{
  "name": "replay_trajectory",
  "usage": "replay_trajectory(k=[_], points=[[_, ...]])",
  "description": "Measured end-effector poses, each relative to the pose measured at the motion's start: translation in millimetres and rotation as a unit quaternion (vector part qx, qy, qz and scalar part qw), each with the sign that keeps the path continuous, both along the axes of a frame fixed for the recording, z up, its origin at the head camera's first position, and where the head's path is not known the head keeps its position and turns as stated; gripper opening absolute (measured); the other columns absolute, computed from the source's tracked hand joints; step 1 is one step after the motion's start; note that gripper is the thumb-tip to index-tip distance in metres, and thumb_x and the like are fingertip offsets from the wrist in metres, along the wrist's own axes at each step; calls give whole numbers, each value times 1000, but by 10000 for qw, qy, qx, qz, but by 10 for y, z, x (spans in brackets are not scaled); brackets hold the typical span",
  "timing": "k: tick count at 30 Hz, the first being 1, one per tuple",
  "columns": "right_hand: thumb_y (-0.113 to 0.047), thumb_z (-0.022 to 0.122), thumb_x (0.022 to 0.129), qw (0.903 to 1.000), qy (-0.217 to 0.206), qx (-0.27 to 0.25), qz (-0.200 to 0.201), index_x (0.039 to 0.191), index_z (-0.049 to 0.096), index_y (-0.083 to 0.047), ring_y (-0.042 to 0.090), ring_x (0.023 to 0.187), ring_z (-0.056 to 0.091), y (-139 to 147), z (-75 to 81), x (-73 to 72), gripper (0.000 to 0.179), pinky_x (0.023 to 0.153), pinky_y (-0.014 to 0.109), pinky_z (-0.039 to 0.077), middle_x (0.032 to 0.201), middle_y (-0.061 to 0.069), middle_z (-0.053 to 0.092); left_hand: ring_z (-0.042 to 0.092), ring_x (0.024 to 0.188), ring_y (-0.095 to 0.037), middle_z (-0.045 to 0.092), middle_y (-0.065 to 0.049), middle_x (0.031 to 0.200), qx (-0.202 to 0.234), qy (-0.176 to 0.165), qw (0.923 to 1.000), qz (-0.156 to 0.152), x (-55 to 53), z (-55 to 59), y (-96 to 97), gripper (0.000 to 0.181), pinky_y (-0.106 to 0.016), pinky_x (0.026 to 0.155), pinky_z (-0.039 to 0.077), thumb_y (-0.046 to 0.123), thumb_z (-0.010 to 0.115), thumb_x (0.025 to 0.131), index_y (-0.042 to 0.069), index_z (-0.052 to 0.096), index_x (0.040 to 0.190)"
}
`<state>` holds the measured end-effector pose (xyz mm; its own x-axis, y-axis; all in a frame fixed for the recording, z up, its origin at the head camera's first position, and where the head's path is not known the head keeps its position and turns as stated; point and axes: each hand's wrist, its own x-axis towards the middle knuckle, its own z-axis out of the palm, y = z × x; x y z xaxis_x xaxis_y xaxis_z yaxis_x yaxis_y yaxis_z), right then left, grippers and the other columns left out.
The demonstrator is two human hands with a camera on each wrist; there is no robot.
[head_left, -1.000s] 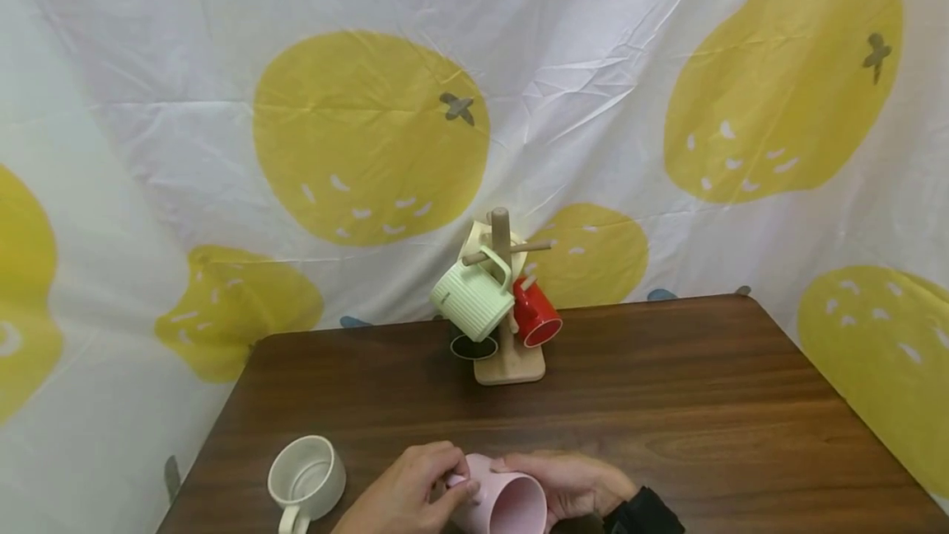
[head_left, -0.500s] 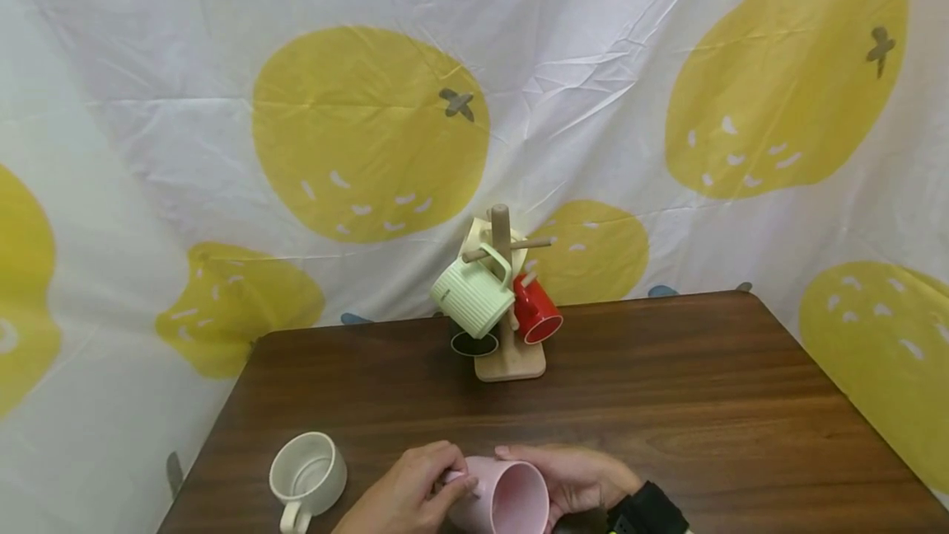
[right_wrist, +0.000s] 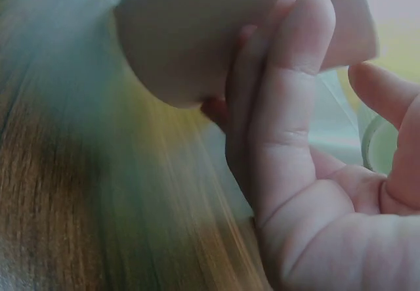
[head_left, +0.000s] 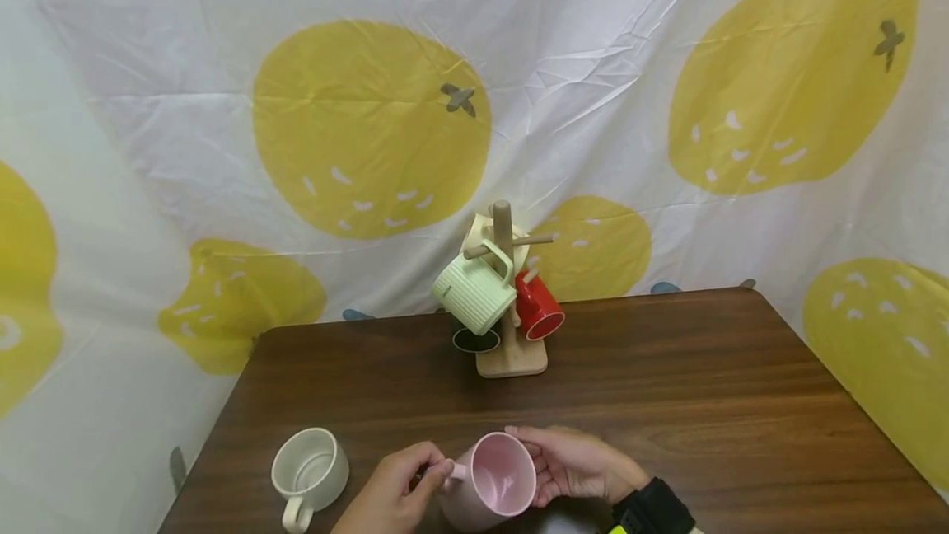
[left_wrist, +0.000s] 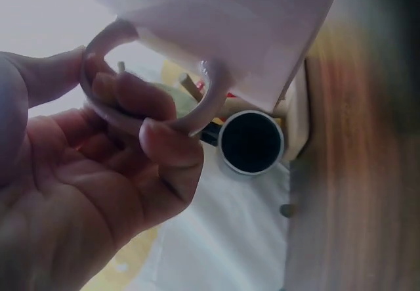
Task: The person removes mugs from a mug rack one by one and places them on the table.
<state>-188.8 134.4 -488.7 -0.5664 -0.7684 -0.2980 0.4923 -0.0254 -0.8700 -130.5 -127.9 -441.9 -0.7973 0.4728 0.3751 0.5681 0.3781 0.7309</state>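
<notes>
Low in the middle of the head view, a pink mug is held over the table, its mouth tilted up toward the camera. My left hand pinches the mug's handle on the left side. In the left wrist view, fingers of that hand pass through the handle loop, with the thumb against its outer curve. My right hand supports the mug's right side. Its fingers lie fairly straight along the mug wall in the right wrist view, and the thumb stands close to the mug's edge.
A wooden mug tree stands at the back, carrying a ribbed green mug, a red mug, a black mug and a cream mug. An off-white mug sits upright on the brown table, front left.
The pink mug has been turned from lying sideways to mouth tilted up. My left hand has shifted slightly left and keeps the handle; the right fingers have loosened along the side.
</notes>
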Motion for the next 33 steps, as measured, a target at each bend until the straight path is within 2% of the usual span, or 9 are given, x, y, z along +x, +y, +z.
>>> replay_trajectory(k=[2, 6, 9, 12, 16, 18, 22, 28, 33], points=[[-42, 43, 97, 9999, 7, -65, -80, 92, 63, -6, 11, 56, 62, -3, 10, -8, 41, 52, 20, 55, 70, 0, 69, 42, 60, 2, 55, 0, 65, 62, -170, 9996, 194, 21, -23, -20, 17, -14, 51, 40, 18, 56, 94, 11, 60, 79], [-38, 45, 97, 9997, -12, -156, -197, 92, 63, -5, 10, 57, 63, -11, 34, 0, 38, 54, 20, 55, 69, 0, 69, 49, 63, 0, 61, -7, 67, 272, -580, 9965, 536, 75, -62, -40, 18, -18, 55, 45, 17, 56, 94, 7, 59, 79], [-36, 47, 97, 9992, -1, -163, -359, 91, 63, -4, 10, 58, 63, -12, 49, 9, 37, 55, 20, 56, 68, 0, 68, 54, 67, -4, 63, -11, 72, 571, -1035, 9893, 855, 112, -83, -37, 20, -21, 59, 48, 17, 56, 94, 3, 59, 80], [-35, 49, 96, 9983, 20, -159, -560, 90, 61, -3, 10, 58, 63, -4, 55, 14, 35, 56, 21, 56, 68, 1, 68, 56, 67, -7, 61, -9, 71, 902, -1350, 9777, 1333, 146, -120, -28, 20, -22, 61, 49, 15, 56, 94, 1, 59, 79], [-34, 50, 95, 9971, 16, -185, -741, 100, 59, 4, 11, 60, 63, 16, 58, 16, 40, 58, 22, 57, 70, 1, 69, 53, 62, -5, 56, -6, 65, 1205, -1334, 9629, 2015, 181, -190, -18, 21, -22, 58, 46, 11, 57, 93, 2, 58, 74], [-34, 50, 96, 9969, 14, -228, -759, 104, 59, 7, 11, 60, 63, 24, 60, 12, 43, 59, 22, 57, 70, 1, 70, 49, 58, -5, 54, -5, 62, 1296, -1266, 9574, 2250, 191, -219, -19, 23, -21, 55, 43, 12, 57, 93, 4, 57, 72], [-34, 48, 97, 9967, -38, -374, -718, 102, 60, 5, 11, 61, 64, 35, 66, 11, 41, 60, 22, 57, 71, 1, 70, 44, 54, -6, 51, -6, 59, 1506, -1152, 9531, 2360, 209, -272, -21, 25, -19, 50, 37, 10, 55, 94, 3, 54, 70], [-34, 48, 97, 9966, 3, -374, -729, 101, 61, 2, 11, 62, 65, 45, 65, 21, 38, 61, 23, 57, 72, 0, 70, 43, 52, -7, 48, -4, 60, 1876, -1416, 9458, 2241, 241, -328, -28, 28, -20, 46, 39, 7, 49, 97, -4, 51, 71], [-33, 48, 97, 9959, 106, -361, -820, 104, 60, 3, 12, 64, 65, 70, 64, 29, 38, 62, 24, 57, 73, 1, 71, 46, 55, -5, 48, 0, 62, 2057, -1544, 9381, 2318, 260, -365, -42, 28, -21, 47, 42, 6, 44, 99, -8, 50, 74]])
